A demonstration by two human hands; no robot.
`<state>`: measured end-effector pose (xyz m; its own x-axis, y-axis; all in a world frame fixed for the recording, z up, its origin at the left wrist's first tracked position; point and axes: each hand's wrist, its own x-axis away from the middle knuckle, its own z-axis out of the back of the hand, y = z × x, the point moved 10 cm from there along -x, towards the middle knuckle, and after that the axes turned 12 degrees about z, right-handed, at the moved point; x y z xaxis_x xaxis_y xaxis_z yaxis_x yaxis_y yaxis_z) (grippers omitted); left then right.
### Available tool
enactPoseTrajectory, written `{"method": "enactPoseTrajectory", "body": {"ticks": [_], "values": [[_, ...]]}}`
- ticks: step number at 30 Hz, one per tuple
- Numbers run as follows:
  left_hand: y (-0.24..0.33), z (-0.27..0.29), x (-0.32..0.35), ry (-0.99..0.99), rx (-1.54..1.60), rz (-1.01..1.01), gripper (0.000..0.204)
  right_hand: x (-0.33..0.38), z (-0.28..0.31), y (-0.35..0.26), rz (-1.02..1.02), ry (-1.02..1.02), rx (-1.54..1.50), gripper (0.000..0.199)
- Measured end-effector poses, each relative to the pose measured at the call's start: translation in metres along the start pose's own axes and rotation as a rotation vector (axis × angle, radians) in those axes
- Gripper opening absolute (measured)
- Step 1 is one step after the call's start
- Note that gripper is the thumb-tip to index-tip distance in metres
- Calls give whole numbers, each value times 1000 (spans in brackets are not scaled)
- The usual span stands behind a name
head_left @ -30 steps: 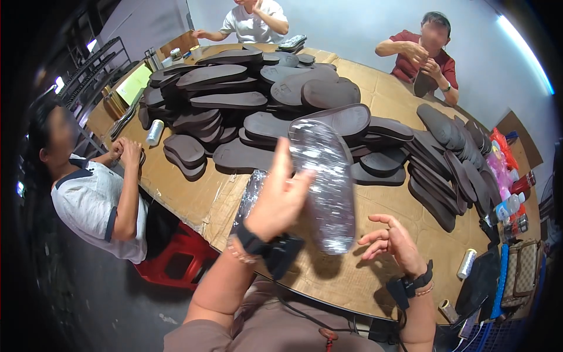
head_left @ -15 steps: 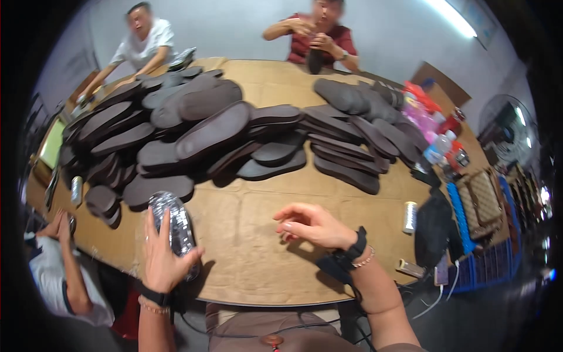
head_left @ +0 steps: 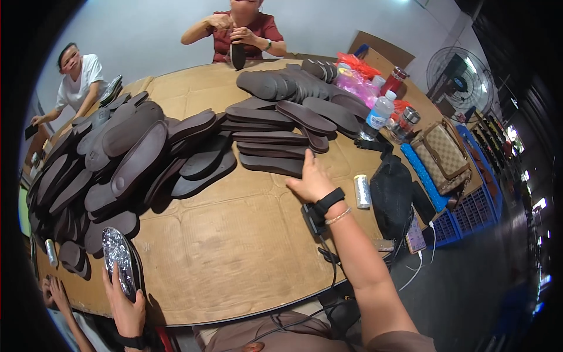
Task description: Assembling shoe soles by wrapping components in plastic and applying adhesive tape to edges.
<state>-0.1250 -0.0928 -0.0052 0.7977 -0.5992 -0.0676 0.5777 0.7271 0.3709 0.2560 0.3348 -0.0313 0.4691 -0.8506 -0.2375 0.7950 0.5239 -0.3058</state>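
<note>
Brown hardboard covers the big work table point(head_left: 234, 246), whose near edge curves just in front of the person, with a wide bare stretch between the two hands. At the near left, the left hand point(head_left: 126, 308) grips a dark shoe sole wrapped in glittery silver film point(head_left: 119, 262), fingers curled around its near end and the thumb along one side; the sole sits at the table's near left edge. At the centre right, the right hand point(head_left: 311, 179), wearing a black wristband, reaches flat with fingers together onto the lowest dark brown rubber sole point(head_left: 272, 165) of a stack. A larger heap of dark soles point(head_left: 117, 158) fills the left side of the table.

Just right of the right wrist lies a small silver roll point(head_left: 362, 191), beside a black mesh bag point(head_left: 392, 196). Farther right stand a clear plastic bottle with a blue label point(head_left: 378, 114), a pink plastic package point(head_left: 355, 82) and a tan checked handbag point(head_left: 444, 154). Blue crates point(head_left: 463, 208) line the floor along the right edge.

Two people sit at the far side, one in a red shirt point(head_left: 246, 29), one in a white shirt point(head_left: 79, 76).
</note>
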Motion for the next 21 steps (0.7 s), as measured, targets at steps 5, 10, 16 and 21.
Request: {"method": "enactPoseTrajectory", "body": {"ticks": [5,10,16,21], "values": [[45,32,4,122,18,-140,79,23,20,-73,63,-256,-84,97],[139,19,5,-26,167,-316,71,22,64,11,-48,98,146,74],[253,-56,-5,-365,192,-575,64,44,49,112,-381,-101,406,36],[354,-130,19,-251,33,-907,72,30,55,67,-67,104,-7,47]]}}
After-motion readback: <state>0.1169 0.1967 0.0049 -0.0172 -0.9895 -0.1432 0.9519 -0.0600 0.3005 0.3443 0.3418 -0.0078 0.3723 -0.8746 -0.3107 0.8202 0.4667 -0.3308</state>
